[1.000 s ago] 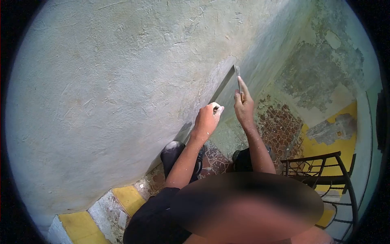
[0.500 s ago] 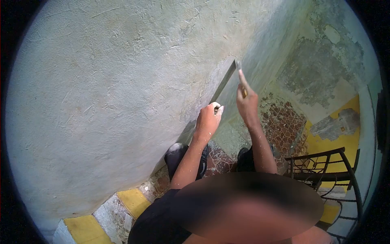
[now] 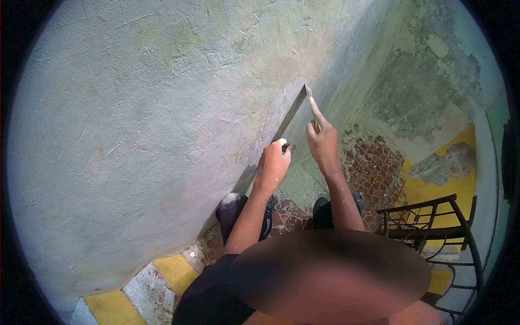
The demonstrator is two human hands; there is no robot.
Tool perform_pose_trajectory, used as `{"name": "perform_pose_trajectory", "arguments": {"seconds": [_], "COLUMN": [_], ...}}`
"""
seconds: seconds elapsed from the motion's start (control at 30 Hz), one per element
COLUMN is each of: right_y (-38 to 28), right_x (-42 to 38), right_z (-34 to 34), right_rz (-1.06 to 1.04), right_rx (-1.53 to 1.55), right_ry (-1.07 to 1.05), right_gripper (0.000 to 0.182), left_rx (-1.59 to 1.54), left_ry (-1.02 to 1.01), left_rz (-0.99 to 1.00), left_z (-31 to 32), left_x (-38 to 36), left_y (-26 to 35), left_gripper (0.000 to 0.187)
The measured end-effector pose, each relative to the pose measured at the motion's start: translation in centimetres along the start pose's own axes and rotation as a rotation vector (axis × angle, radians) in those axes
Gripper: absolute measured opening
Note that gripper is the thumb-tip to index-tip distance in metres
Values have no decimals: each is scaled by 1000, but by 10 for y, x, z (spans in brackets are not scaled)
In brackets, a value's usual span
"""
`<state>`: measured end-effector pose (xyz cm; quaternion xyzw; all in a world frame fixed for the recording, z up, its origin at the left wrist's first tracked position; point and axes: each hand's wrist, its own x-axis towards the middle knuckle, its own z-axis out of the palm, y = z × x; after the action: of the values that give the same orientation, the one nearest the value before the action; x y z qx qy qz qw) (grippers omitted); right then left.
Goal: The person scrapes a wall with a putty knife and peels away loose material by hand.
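Note:
In front of me my left hand is closed, its fingertips whitened, around a small greyish end that mostly hides in the grip. From that hand a long flat dark blade slants up and right along the plastered wall; its lower end is hidden by the fingers. My right hand grips a small putty knife, index finger stretched along it. The knife's tip is at the upper end of the long blade. Whitish specks dot both forearms.
Below are a brown patterned tiled floor and my dark shoes. Yellow-edged steps run along the lower left. A dark metal railing stands at the right. Grey patches mark the far wall.
The view has shifted slightly, so wall and hands appear a little further left. My right hand with the putty knife has moved slightly left along with it; both grips look unchanged.

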<state>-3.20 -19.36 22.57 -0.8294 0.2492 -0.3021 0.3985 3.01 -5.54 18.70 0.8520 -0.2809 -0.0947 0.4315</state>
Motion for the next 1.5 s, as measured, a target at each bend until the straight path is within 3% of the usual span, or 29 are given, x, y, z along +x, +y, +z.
{"name": "perform_pose_trajectory", "arguments": {"seconds": [0.1,0.2,0.33,0.4,0.53,0.73,0.8,0.93,1.13,1.2,1.3,1.37,1.43,1.47,1.5], "right_y": [2,-9,-14,-23,-22,-33,-43,-30,5,-2,1,17,64,66,68], "right_x": [17,14,8,14,9,-2,10,6,59,95,93,61,14,-2,-17], "right_z": [3,-9,6,3,-4,-2,-13,-15,-22,-34,-28,-5,38,38,33], "right_rz": [-60,93,-65,75,93,-12,126,69,-7,185,-19,-63,-335,-328,-116], "right_rx": [24,22,9,53,42,3,-17,-23,41,124,57,82,31,40,-52], "right_ry": [113,-4,71,61,21,22,-25,-8,213,240,301,164,160,139,-153], "right_gripper": [68,68,67,67,67,71,73,73,69,70,72,74,79,79,82], "left_rx": [-17,-15,-36,70,69,14,39,30,-27,-55,-60,-58,-49,-62,-70], "left_ry": [-10,-10,13,36,-57,-21,-9,-10,1,-15,-7,14,30,74,115], "left_rz": [-23,25,37,67,-10,23,36,18,40,16,16,17,-3,13,24], "left_z": [3,3,1,2,-3,-1,-1,3,11,5,-4,-2,4,11,15], "left_x": [1,-3,1,0,-7,-3,-4,-13,-10,-3,-3,-1,-2,1,1], "left_y": [-5,-7,-7,-13,-1,-7,-6,-7,-14,-14,-9,-9,-14,-21,-26], "left_gripper": [23,23,24,25,26,27,27,28,24,25,26,28,30,35,40]}}
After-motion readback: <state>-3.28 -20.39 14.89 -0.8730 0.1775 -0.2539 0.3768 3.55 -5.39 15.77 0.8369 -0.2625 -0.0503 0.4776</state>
